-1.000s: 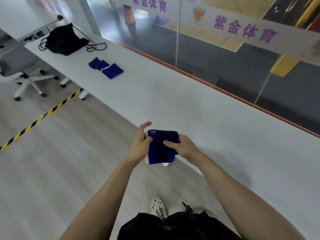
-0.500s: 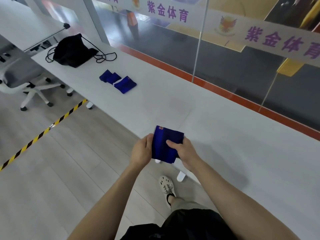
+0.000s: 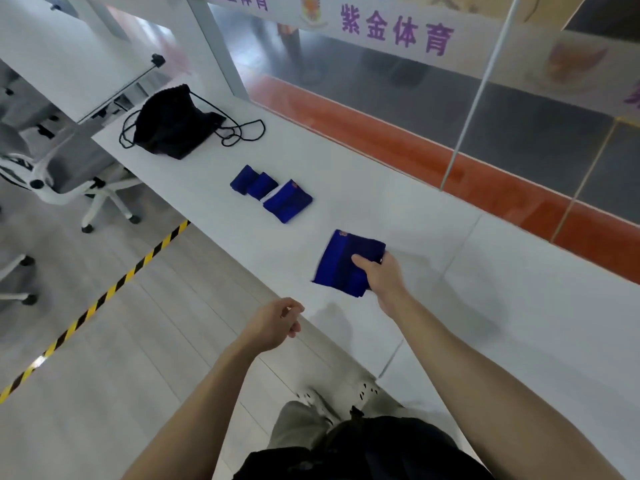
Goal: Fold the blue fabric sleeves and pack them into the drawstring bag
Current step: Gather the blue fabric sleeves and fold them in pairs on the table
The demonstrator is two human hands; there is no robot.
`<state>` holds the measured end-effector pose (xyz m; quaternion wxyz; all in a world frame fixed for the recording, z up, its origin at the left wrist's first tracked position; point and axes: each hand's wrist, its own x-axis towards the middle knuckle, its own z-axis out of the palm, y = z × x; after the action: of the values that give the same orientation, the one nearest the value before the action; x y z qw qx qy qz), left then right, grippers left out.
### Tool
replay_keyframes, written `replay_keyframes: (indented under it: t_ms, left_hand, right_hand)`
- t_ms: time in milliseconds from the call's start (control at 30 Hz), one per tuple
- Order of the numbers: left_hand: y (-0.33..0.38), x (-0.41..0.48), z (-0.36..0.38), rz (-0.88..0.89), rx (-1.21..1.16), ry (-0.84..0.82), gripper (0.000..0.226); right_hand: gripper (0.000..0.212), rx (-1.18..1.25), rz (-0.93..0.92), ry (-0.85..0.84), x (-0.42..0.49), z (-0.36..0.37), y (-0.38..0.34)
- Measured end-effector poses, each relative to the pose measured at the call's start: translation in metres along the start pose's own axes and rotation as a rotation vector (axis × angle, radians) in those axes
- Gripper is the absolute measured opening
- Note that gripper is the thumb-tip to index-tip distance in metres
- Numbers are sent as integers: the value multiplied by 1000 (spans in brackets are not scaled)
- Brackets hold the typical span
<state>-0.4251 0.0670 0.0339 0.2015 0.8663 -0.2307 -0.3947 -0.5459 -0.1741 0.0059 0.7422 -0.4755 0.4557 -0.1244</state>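
The right hand (image 3: 379, 277) pinches a folded blue fabric sleeve (image 3: 341, 263) at its right edge, thumb on top and fingers underneath, holding it at the centre of the frame low over the white table (image 3: 519, 306); whether the sleeve touches the surface cannot be told. The left hand (image 3: 275, 323) is empty, fingers loosely curled, just left of the table's near edge, below and left of the sleeve. Up and left of the held sleeve, three folded blue sleeves (image 3: 272, 195) lie side by side on the table. Further toward the upper left, the black drawstring bag (image 3: 173, 124) lies on the table with its cords looped around it. A white office chair (image 3: 52, 174) stands at the left edge of the frame.
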Motion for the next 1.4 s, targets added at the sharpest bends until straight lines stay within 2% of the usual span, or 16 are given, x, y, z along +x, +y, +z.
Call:
replay_keyframes:
  t_ms: [67,133,167,233,300,367,433,533,667,767,900,1067,1400]
  left_hand:
    - [-3,18,-18,18,17,-12,26]
    - [-8,39,-36,29,48,-41,25]
    - [-11,51,-46,37,61,-59,23]
    - [-19,76,-64,55,97,-95,22]
    - [-28,104,-84,91,182,-111,23]
    - [-34,134,-104,193,371,-101,25]
    - [-36,164,-122,351,584,-83,30]
    - [-31,201,-145,594,785,-46,34]
    - [-11,252,-163,828,918,-45,44]
    - [4,280,-162,864,1016,-99,62]
    - [8,318,-160,950,1193,-130,65]
    - [1,351,-166,908,1236,-188,68]
    - [14,347,-171,787,1089,-172,71]
  right_hand:
    - [52,-85,0,65,24,14,-5]
    - [82,-412,32,158,41,22,3]
    - [89,-626,15,201,46,25,12]
    - [91,-937,-149,246,53,32,34]
    - [87,-1063,-252,176,61,46,52]
    - [79,-1105,-224,115,68,66,66]
    - [70,-1183,-181,144,75,86,72]
    - [68,-1290,-131,212,84,111,71]
    - [72,-1360,-57,258,98,131,66]
    - [75,-1394,10,229,106,146,57]
    - [75,-1345,8,192,121,163,53]
    - [75,-1321,-8,156,135,165,55]
    - [74,-1303,-28,191,152,185,45]
